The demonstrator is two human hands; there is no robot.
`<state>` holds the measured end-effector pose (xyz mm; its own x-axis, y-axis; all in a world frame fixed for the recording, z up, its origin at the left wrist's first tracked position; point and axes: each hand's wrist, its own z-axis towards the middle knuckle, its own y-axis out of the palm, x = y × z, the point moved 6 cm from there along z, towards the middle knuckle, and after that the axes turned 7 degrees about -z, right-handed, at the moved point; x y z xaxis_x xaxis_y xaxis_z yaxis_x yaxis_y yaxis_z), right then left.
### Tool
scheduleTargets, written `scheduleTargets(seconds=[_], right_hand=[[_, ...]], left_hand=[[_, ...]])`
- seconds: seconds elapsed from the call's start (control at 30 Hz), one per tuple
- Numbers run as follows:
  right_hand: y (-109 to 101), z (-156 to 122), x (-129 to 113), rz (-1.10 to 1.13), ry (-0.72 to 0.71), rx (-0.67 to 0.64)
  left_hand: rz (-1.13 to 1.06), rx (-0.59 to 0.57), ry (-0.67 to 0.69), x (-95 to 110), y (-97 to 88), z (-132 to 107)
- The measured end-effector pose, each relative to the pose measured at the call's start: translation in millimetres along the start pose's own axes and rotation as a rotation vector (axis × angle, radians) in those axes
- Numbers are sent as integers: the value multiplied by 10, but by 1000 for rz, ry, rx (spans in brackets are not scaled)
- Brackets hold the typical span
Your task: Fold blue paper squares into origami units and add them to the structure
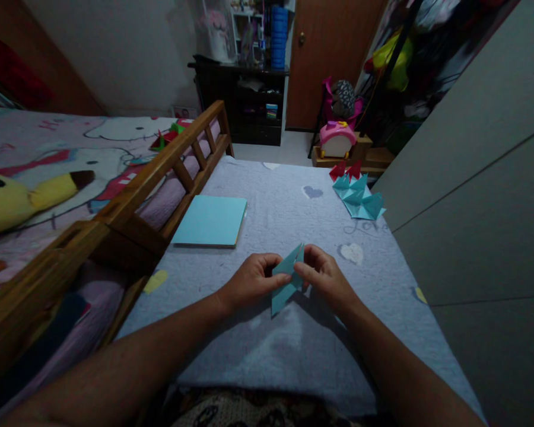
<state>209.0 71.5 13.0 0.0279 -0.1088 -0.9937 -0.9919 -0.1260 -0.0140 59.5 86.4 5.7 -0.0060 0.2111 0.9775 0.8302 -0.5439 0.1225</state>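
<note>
A folded sheet of light blue paper point(283, 295) is held up between my two hands, just above the cloth-covered surface point(267, 350). My left hand point(254, 279) grips its left side, thumb across the front. On its right side, my right hand point(323, 274) pinches the paper near the upper folded point, with the thumb in front and the fingers partly hidden behind. The piece is narrow and slanted, with a pointed top and a slit between its upper layers. Beyond my left hand lies a square stack of light blue paper point(211, 220).
Folded blue paper pieces point(359, 198) and red ones point(345, 171) sit at the far right corner. A wooden bed rail point(160, 163) runs along the left, with a yellow plush toy point(31, 198) on the bed behind it. A pale cabinet wall point(471, 178) borders the right.
</note>
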Motion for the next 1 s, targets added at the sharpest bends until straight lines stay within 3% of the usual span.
scheduleTargets(seconds=[0.07,0.17,0.37,0.53,0.8,0.9,1.0], right_hand=[[96,-7,13,-36,-8,-74],[137,-9,14,-32,-14,-77],[36,-11,-63,-96,-36,-1],[-63,7,-122,-108,-73,103],[-269,28,-106,-62,-104,348],[-197,10,-93,-150,-138,305],[-33,-30,-160,-393,-322,206]], left_hand=[[8,11,1,3,-5,6],[-45,-7,-23,-21,14,-3],[-50,-144,-55,-61,81,-37],[-36,-163,-61,-71,80,-41],[-79,-68,-54,-21,2,7],[-124,15,-43,6,-66,59],[-126,65,-17,16,-116,108]])
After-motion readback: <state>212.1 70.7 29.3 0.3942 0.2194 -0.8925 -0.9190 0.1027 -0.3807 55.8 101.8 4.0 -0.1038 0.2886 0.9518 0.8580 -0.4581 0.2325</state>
